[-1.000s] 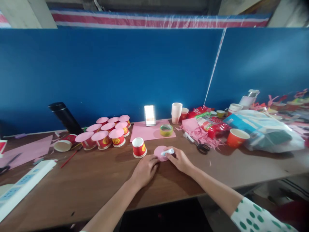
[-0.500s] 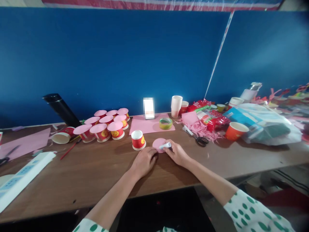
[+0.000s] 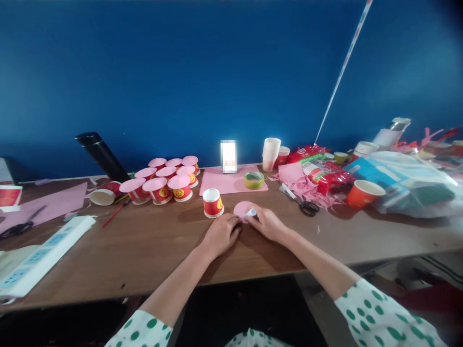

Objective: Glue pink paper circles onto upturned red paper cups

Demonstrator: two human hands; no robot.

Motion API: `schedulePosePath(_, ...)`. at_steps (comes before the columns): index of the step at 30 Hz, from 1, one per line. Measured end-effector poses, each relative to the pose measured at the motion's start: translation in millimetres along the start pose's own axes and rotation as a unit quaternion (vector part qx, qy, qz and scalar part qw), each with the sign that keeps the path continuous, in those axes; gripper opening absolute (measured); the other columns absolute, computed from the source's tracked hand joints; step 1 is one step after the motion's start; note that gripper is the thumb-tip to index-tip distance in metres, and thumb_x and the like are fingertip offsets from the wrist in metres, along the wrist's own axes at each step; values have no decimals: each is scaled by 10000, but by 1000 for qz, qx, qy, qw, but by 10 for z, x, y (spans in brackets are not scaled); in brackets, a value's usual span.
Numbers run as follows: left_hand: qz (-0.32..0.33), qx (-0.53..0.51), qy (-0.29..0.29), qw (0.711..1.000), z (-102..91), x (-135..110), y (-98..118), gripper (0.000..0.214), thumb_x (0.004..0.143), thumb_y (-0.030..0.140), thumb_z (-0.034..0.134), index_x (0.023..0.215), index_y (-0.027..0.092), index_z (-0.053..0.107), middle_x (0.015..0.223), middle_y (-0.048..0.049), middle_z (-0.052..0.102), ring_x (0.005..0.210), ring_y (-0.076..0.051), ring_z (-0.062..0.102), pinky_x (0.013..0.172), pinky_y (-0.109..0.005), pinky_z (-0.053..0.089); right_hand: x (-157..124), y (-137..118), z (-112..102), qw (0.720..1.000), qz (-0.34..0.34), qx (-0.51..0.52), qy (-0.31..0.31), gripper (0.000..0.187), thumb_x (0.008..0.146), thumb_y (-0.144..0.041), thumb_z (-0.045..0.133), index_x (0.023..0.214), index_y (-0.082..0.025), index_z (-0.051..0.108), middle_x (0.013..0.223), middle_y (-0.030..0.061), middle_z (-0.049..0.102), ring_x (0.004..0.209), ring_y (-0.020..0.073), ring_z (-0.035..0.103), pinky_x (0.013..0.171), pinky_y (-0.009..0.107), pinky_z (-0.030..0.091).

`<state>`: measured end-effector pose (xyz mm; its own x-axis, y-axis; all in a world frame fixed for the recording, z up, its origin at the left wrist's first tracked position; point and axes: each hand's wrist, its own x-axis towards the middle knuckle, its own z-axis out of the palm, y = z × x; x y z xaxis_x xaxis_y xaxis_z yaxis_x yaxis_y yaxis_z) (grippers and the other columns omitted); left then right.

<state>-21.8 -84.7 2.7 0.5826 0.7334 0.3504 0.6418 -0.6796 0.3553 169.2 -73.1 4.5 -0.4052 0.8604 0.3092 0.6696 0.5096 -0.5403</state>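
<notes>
A round pink paper disc lies flat on the table between my hands. My left hand rests on the wood with its fingers curled, pinching the disc's near left edge. In my right hand is a small white tube that looks like a glue stick, its lower end against the disc; the tip is hidden by my fingers. Just beyond my left hand stands an open red paper cup with a white rim.
Several red cups topped with pink discs stand at left, beside a leaning black flask. Behind are a pink sheet, yellow-green tape and a bright phone. Black-handled scissors, an orange cup and a power strip lie around.
The whole view has shifted slightly, so things appear a little further right. The white tube has swung from lying slanted to pointing more end-on, over the disc's right side. Both hands keep their hold.
</notes>
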Motion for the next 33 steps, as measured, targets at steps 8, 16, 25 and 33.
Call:
schedulePosePath(8,5,17,-5,1000,-9,-1,7,250,824,203,423,1020,161,574,1004,-84,610,965,-195,535,880,-341,407,92,16,1,1000,10,-25,-11,181,859,-296,415,948,-167,507,752,43,623,650,155,563,599,215,370)
schedulePosePath(16,1,19,3,1000,-4,-7,17,248,822,208,430,1023,174,571,1003,-83,611,976,-205,536,880,-361,410,114,47,41,994,52,-93,-30,317,854,-409,410,893,-132,560,642,86,635,588,192,580,526,236,329)
schedulePosePath(25,3,19,7,1000,11,-14,7,222,822,201,428,986,175,575,1014,-79,609,977,-200,535,875,-354,414,126,176,19,992,47,121,11,336,857,-432,377,740,-160,535,698,24,614,631,148,545,591,228,396)
schedulePosePath(33,3,16,13,1000,11,-25,-1,216,818,216,438,980,180,575,1082,-82,569,1026,-205,503,912,-374,395,84,125,49,990,49,117,67,248,854,-386,413,887,-171,531,779,31,615,711,160,563,668,248,416)
